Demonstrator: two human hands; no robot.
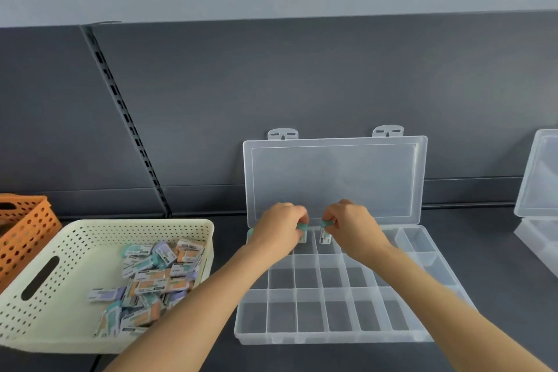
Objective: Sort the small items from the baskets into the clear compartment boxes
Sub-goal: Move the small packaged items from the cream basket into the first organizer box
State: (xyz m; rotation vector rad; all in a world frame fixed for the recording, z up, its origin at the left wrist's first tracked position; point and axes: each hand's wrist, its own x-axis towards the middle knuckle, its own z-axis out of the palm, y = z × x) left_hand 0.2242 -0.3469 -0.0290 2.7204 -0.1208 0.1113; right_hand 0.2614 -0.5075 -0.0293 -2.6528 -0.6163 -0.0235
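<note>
Pinching one small item per hand, head view: left hand [279,228] curled on a teal-capped left packet [302,235], right hand [351,228] curled on a matching right packet [325,236]. Held upright, dangling from fingertips just over the far row of the clear compartment box [302,337], open lid [332,178] right behind the grips. Likely light, stiff, glossy, so a bit slippery. Best taken at the short capped end, flat faces between thumb and finger. White barcode label under teal top. Just left of the left grip, a teal bit [249,233], possibly another packet, half hidden. Further left, cream basket [136,224] with the mixed pile [151,278].
</note>
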